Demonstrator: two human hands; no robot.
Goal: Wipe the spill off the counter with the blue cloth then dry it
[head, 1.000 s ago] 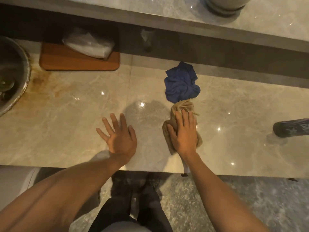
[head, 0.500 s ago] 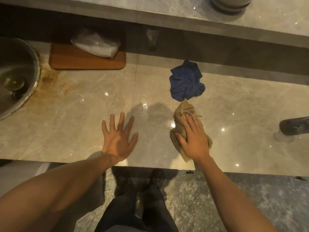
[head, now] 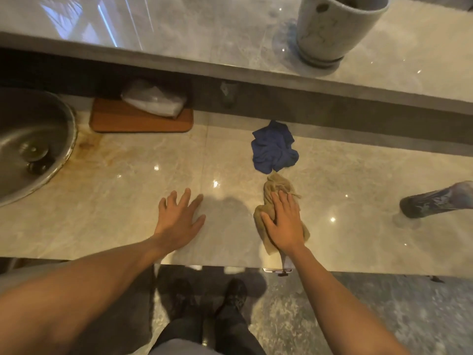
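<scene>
The blue cloth (head: 274, 149) lies crumpled on the marble counter (head: 128, 190), just behind a tan cloth (head: 275, 190). My right hand (head: 284, 221) presses flat on the tan cloth, fingers together, covering most of it. My left hand (head: 180, 219) rests flat on the bare counter to the left, fingers spread, holding nothing. No liquid spill is clearly visible on the glossy surface between the hands.
A metal sink (head: 30, 147) sits at the far left with a brown stain beside it. A wooden board (head: 140, 123) with a plastic bag (head: 153, 99) stands at the back. A dark patterned bottle (head: 437, 201) lies at the right. A grey pot (head: 337, 29) stands on the raised ledge.
My right hand has slid the tan cloth a little over the counter near the blue cloth. My left hand stays flat on the counter. The camera has tilted up, showing more ledge.
</scene>
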